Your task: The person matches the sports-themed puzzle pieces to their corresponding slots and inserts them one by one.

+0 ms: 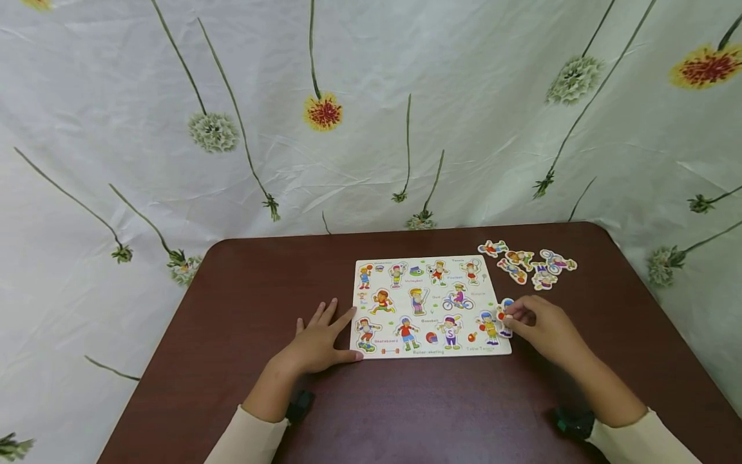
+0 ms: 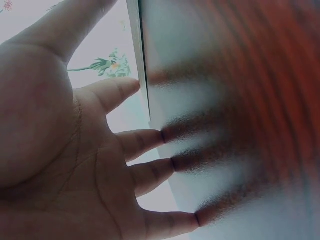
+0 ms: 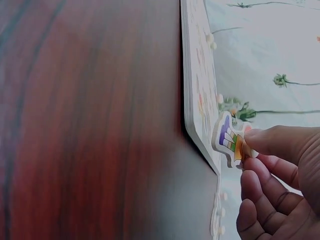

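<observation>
Seemingly we're placing: left hand [image 1: 315,341] spread, right hand [image 1: 545,325] pinching a multicoloured wooden figure [image 3: 229,141] to align on the white rectangular wooden board [image 1: 387,328] between.

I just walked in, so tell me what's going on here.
A person's right hand pinches a picture piece by the right edge of a puzzle board. The left hand is spread, its thumb at the board's near left corner. More pieces lie on the table near the board's far right corner.
</observation>
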`<state>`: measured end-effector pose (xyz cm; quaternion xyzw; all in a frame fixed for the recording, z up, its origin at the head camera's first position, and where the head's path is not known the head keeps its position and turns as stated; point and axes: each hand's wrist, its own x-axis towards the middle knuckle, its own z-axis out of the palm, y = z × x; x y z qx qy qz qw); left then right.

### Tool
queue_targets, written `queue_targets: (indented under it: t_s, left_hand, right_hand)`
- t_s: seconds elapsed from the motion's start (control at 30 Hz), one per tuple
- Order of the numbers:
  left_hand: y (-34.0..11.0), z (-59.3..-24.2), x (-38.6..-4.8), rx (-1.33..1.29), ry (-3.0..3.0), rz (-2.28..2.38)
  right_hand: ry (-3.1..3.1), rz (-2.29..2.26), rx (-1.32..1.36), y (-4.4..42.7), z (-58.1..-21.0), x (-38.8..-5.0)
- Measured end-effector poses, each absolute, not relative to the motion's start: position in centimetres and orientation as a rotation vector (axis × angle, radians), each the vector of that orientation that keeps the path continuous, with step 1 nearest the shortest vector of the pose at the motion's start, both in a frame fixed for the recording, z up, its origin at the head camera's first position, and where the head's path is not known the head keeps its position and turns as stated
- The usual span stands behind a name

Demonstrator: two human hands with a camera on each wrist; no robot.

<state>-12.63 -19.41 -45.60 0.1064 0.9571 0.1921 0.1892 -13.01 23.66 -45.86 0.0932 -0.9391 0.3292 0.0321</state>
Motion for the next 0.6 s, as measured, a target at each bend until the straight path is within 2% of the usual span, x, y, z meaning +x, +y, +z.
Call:
queue_targets:
  t_s: [0.6]
  left_hand:
    - [-19.4, -45.6, -12.6, 0.294, 2.691, 0.537]
  right_hand:
    - [-2.861, 1.047, 0.441, 21.8, -46.5, -13.0]
